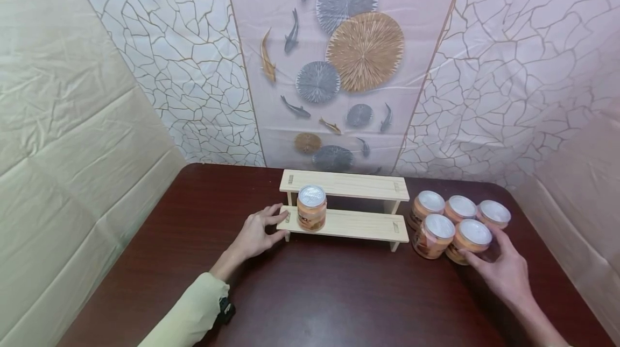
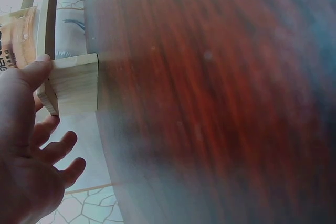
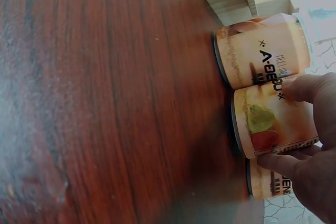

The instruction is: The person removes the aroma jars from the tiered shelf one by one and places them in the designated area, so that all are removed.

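Note:
A two-step wooden shelf [image 1: 358,225] stands on the table, with one orange-labelled jar [image 1: 311,212] upright at the left of its lower step. My left hand [image 1: 256,233] holds that step's left end between thumb and fingers; in the left wrist view the thumb [image 2: 38,71] lies against the board's edge and the other fingers are spread. On the right, several similar jars [image 1: 430,245] with pale lids stand close together. My right hand [image 1: 506,269] grips the front right jar [image 3: 262,121] at its sides, the thumb on one side and fingers on the other. That jar stands on the table.
The dark reddish table [image 1: 315,293] ends at a patterned cloth backdrop [image 1: 363,51]. Pale cloth walls [image 1: 72,148] rise on both sides. The shelf's raised rear step [image 1: 344,183] sits behind the lower one. More jars [image 1: 494,212] stand behind the gripped one.

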`<move>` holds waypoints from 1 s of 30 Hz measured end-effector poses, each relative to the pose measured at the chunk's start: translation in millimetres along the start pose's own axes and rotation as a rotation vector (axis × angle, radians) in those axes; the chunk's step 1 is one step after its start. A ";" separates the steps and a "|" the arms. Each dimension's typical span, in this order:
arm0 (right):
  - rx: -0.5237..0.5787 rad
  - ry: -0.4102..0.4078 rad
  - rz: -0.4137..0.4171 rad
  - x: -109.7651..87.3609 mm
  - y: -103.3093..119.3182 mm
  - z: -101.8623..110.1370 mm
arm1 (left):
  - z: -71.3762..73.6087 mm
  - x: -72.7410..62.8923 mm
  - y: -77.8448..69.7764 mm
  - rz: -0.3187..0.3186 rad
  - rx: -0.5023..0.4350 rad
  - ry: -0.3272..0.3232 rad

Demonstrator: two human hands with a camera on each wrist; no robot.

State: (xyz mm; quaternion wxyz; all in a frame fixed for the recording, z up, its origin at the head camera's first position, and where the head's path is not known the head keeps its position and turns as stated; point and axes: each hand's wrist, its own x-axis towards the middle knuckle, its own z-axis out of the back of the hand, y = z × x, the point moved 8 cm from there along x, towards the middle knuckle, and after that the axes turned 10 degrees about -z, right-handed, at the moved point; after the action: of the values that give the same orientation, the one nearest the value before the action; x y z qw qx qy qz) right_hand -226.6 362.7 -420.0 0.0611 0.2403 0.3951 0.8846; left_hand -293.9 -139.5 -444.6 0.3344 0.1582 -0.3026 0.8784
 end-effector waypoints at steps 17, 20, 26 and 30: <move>-0.035 0.033 -0.044 -2.3 -5.4 -12.1 | -1.9 -3.9 2.2 0.006 -0.002 0.005; -0.085 0.027 -0.021 -1.9 -4.1 -10.6 | -2.3 -3.2 1.6 0.002 0.004 -0.002; -0.081 -0.052 0.135 0.5 14.2 4.7 | -3.8 -1.4 1.5 -0.005 0.004 0.005; 0.009 -0.178 0.305 5.0 48.5 18.8 | -1.4 -0.1 1.9 -0.017 0.000 -0.007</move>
State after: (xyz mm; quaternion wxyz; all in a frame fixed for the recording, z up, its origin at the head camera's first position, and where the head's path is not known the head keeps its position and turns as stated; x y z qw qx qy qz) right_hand -218.1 343.8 -372.1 -0.0403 0.3749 0.3510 0.8571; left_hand -295.3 -139.8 -446.5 0.3410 0.1639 -0.3023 0.8749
